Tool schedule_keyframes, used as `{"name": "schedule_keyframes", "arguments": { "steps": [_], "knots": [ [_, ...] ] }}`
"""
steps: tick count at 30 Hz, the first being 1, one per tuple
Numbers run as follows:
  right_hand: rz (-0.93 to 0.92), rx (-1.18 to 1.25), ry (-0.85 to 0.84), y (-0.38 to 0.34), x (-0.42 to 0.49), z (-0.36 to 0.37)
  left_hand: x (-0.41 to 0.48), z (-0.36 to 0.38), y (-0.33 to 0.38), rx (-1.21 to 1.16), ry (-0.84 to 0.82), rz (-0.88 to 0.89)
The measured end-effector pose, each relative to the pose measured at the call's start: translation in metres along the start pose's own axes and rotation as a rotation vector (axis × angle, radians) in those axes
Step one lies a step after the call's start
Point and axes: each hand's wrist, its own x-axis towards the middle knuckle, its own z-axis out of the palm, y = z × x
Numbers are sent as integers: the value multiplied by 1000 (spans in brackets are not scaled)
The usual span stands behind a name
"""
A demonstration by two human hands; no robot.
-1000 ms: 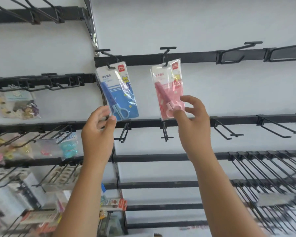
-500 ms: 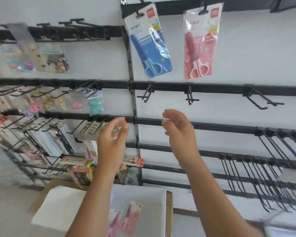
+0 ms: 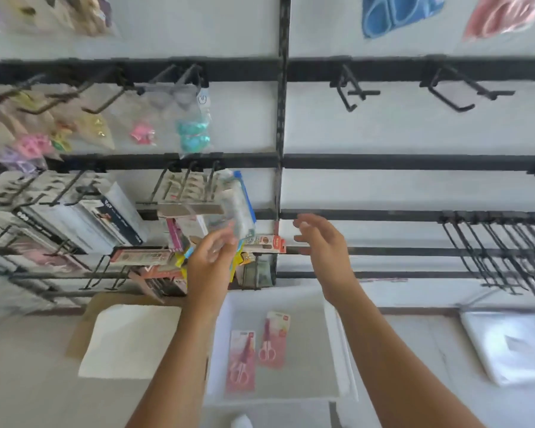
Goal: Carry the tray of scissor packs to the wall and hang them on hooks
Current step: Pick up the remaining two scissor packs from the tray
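A white tray (image 3: 306, 335) sits low, below the wall display, with two pink scissor packs (image 3: 241, 361) (image 3: 274, 339) lying side by side in it. A blue scissor pack (image 3: 399, 13) and a pink one (image 3: 507, 13) hang at the top of the wall, cut off by the frame edge. Both hands hover above the tray's far edge. My left hand (image 3: 210, 264) is empty with its fingers loosely curled, and my right hand (image 3: 325, 245) is empty with its fingers apart. Bare black hooks (image 3: 352, 91) (image 3: 457, 91) stick out from the rail under the hanging packs.
Left of the black upright (image 3: 281, 134), hooks carry small toys, booklets and card packs (image 3: 198, 211). A brown box with a white sheet (image 3: 130, 341) lies left of the tray. Several long bare hooks (image 3: 501, 251) crowd the right; a white plastic bag (image 3: 513, 344) lies below them.
Both hands let go of the hung blue and pink packs and dropped away from them. The view tilted down, bringing the tray with two pink packs into sight.
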Motion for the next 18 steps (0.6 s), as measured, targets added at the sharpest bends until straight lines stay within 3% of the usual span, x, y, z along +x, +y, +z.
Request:
{"name": "schedule_keyframes", "arguments": {
  "steps": [9, 18],
  "knots": [
    [244, -48, 96, 95, 4, 25, 20, -7, -95, 103, -122, -309],
    [471, -113, 23, 196, 9, 19, 0, 16, -188, 255, -116, -548]
  ]
}}
